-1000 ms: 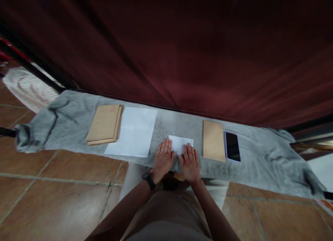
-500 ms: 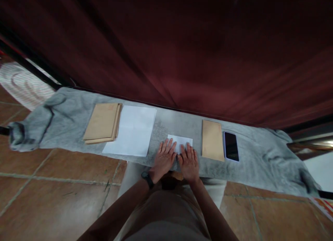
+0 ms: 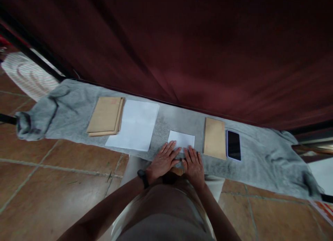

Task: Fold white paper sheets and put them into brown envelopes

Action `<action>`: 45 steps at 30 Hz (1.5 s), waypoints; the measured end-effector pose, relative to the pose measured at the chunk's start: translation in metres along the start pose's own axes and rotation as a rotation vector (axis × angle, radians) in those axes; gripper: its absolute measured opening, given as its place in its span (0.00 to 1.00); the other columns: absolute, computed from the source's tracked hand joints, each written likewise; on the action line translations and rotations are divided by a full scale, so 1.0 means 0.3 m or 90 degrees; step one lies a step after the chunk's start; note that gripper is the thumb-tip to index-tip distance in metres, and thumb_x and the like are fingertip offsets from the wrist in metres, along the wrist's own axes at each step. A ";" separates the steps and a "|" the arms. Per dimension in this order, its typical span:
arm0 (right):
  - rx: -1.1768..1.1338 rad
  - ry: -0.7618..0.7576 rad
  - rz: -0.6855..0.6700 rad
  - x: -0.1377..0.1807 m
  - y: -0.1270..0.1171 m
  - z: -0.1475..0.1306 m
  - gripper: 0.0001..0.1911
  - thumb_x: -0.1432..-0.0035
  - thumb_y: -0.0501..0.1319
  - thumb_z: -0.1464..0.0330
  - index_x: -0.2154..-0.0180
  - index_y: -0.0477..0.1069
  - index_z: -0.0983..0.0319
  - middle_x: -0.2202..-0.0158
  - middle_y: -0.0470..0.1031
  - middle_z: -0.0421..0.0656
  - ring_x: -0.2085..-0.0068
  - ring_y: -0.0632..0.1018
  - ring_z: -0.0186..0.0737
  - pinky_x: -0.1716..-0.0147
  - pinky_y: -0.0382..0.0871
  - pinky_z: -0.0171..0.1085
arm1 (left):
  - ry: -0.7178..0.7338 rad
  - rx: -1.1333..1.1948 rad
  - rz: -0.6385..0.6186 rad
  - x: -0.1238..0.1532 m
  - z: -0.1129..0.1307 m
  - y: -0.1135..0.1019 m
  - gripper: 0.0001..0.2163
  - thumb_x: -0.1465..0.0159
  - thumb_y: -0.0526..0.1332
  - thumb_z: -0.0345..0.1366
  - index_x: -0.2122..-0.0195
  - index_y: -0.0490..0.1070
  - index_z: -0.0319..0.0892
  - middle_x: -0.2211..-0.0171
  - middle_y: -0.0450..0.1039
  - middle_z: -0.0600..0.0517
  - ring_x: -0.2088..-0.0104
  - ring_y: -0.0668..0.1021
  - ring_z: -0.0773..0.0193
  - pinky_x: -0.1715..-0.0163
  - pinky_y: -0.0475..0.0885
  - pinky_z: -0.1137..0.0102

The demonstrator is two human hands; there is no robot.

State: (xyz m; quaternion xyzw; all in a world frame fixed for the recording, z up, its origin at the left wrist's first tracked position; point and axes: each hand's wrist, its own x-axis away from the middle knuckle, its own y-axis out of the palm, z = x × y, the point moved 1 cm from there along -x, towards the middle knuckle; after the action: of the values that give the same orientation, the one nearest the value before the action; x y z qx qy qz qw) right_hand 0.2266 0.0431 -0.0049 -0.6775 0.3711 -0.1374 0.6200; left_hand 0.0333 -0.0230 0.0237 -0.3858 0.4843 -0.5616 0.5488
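Note:
A small white sheet of paper point(image 3: 182, 138), apparently folded, lies on the grey cloth before me. My left hand point(image 3: 164, 160) rests flat with its fingertips on the paper's near left edge, fingers stretched out. On the near right edge lie the fingertips of my right hand point(image 3: 194, 164), its fingers also extended. Both hands hide part of the near edge. To the right of the paper lies a brown envelope point(image 3: 215, 138). Left of it are larger white sheets point(image 3: 137, 124), with a stack of brown envelopes point(image 3: 105, 114) overlapping their left side.
A phone point(image 3: 233, 145) lies right of the single envelope. The grey cloth point(image 3: 179, 117) covers a narrow bench-like surface, bunched at both ends. Behind it hangs a dark red curtain point(image 3: 187, 60). Tiled floor point(image 3: 65, 185) shows in front.
Both hands have slid back toward my body, uncovering more of the small white paper. The view has shifted slightly.

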 end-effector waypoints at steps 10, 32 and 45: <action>0.010 -0.035 -0.039 0.011 -0.012 -0.019 0.28 0.26 0.48 0.62 0.30 0.55 0.61 0.29 0.58 0.52 0.30 0.61 0.52 0.32 0.50 0.57 | 0.034 -0.022 -0.002 0.025 -0.014 -0.010 0.31 0.30 0.57 0.51 0.29 0.55 0.46 0.26 0.47 0.42 0.26 0.51 0.52 0.29 0.52 0.54; -0.051 0.057 -0.070 -0.358 0.032 0.127 0.22 0.34 0.56 0.65 0.42 0.70 0.64 0.46 0.73 0.55 0.48 0.73 0.52 0.46 0.66 0.50 | 0.100 -0.063 0.008 0.043 -0.053 0.019 0.39 0.34 0.61 0.55 0.29 0.55 0.37 0.29 0.52 0.32 0.28 0.57 0.45 0.31 0.52 0.53; -0.062 0.146 -0.110 -0.423 0.002 0.143 0.10 0.36 0.59 0.68 0.57 0.77 0.61 0.55 0.76 0.51 0.52 0.74 0.49 0.50 0.68 0.45 | 0.084 -0.001 0.025 0.041 -0.056 0.009 0.33 0.32 0.59 0.54 0.31 0.59 0.39 0.28 0.51 0.35 0.27 0.55 0.47 0.30 0.53 0.52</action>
State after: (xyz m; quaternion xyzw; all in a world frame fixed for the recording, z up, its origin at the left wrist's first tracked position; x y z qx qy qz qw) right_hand 0.1671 0.1601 0.0210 -0.7162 0.3860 -0.2488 0.5256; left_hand 0.0165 -0.0329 0.0160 -0.3391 0.5273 -0.5745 0.5262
